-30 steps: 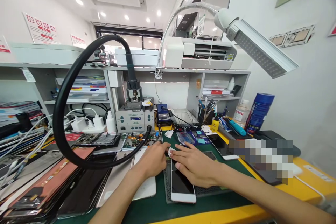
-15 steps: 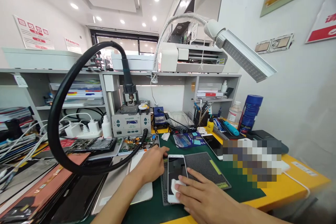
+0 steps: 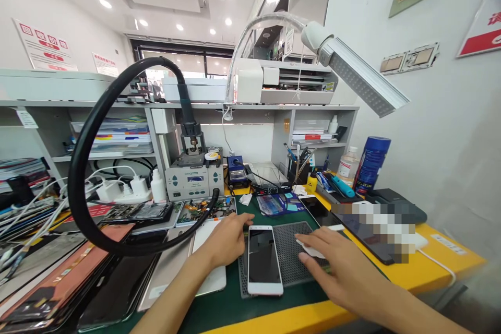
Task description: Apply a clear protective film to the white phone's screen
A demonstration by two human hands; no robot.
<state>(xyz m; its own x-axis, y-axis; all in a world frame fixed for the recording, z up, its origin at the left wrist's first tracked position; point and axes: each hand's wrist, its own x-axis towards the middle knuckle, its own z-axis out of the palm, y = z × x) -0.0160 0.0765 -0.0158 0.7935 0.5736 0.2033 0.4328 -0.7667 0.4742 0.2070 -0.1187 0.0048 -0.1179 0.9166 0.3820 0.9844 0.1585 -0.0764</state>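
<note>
A white-framed smartphone (image 3: 265,263) with a dark screen lies face up on a grey perforated mat (image 3: 291,253). My left hand (image 3: 227,240) is at the phone's upper left edge, fingers loosely bent and the index finger pointing past the top corner. Its thumb is hidden, and nothing shows in its grip. Over the right part of the mat, apart from the phone, is my right hand (image 3: 336,266). A crumpled white wipe (image 3: 311,249) sits between its thumb and fingers, partly covered by them.
A black hose (image 3: 78,167) loops out from a hot-air station (image 3: 194,182) at left. Stacked phone panels (image 3: 125,276) fill the left side. Behind the mat are a tray of circuit boards (image 3: 203,211) and a blue packet (image 3: 276,204). Another phone (image 3: 319,211) lies at right, below the lamp (image 3: 364,75).
My right hand has lifted off the phone's screen and moved right with the white wipe, uncovering the phone's lower part. My left hand stays nearly in place. The camera view has shifted slightly.
</note>
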